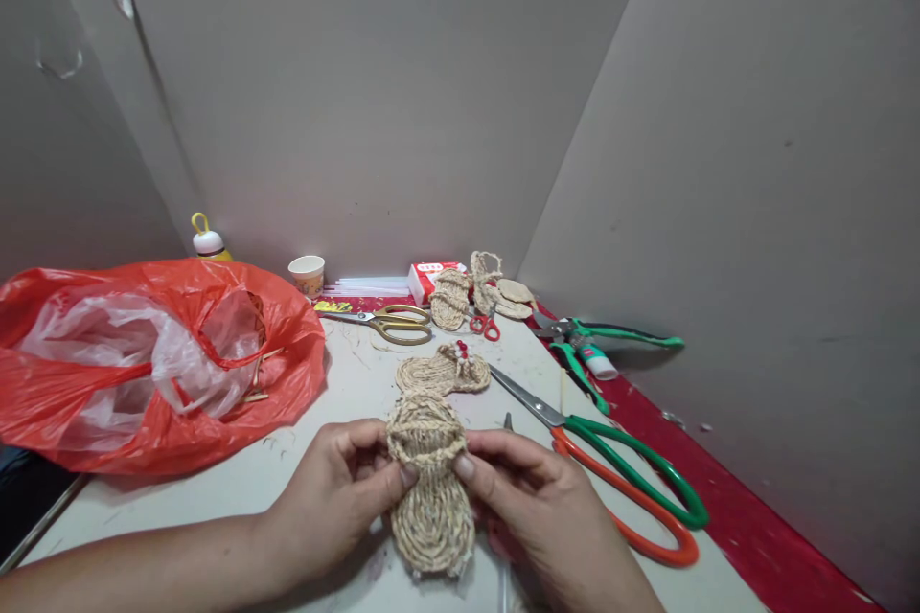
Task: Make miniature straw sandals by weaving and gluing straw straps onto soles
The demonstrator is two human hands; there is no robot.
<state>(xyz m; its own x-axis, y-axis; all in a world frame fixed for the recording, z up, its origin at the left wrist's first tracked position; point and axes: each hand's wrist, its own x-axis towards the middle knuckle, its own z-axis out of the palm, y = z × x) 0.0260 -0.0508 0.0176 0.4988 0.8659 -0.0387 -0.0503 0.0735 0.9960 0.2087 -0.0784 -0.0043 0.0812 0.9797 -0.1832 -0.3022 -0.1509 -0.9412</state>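
A small woven straw slipper (pixel 432 522) with a braided band across it is held upright in the middle of the head view. My left hand (pixel 337 488) pinches its left edge at the band, thumb in front. On the other side my right hand (pixel 536 498) grips the right edge, thumb beside the band's end. Just behind lies another woven slipper (pixel 424 374) with red and white beads on its strap. Large scissors (pixel 610 460) with one green and one orange handle lie beside my right hand.
A red plastic bag (pixel 287 383) fills the table's left. Further back are a paper cup (pixel 308 277), gold-handled scissors (pixel 402 324), more straw slippers (pixel 449 299), small red scissors (pixel 485 326) and a red-and-white box (pixel 423 282). Green-handled cutters (pixel 625 335) lie at the right. Grey walls enclose the table.
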